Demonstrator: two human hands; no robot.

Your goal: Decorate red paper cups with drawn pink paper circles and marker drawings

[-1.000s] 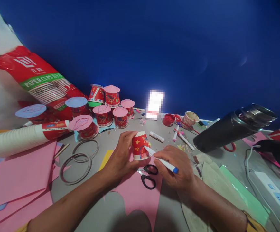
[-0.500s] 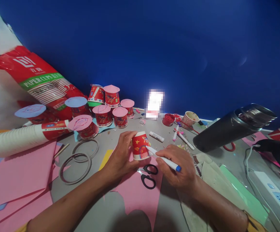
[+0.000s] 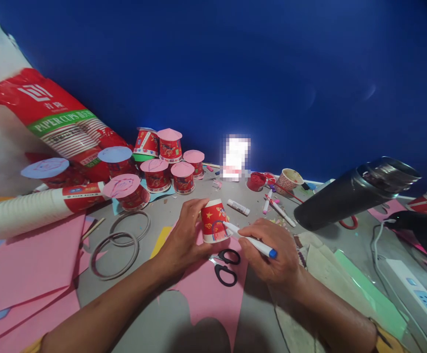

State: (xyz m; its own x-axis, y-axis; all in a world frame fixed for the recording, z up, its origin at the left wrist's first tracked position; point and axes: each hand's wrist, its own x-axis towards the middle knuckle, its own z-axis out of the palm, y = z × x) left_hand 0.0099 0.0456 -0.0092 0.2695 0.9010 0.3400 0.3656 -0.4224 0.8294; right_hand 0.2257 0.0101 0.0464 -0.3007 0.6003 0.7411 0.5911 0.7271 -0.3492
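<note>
An upside-down red paper cup point(image 3: 213, 223) with a star pattern is held at its left side by my left hand point(image 3: 184, 235), fingers at its top and thumb low. In my right hand point(image 3: 270, 252) is a white marker point(image 3: 252, 241) with a blue end; its tip meets the cup's right side. Black-handled scissors point(image 3: 226, 274) lie just below the cup on cut pink paper point(image 3: 213, 299). A white glue stick point(image 3: 238, 207) rests behind the cup.
Several cups with paper discs point(image 3: 154, 176) stand at the back left, near a cup stack point(image 3: 25, 211) and two grey rings point(image 3: 114, 257). A dark flask point(image 3: 342, 196) lies right, beyond a power strip point(image 3: 419, 294). Scissors and pens litter the middle.
</note>
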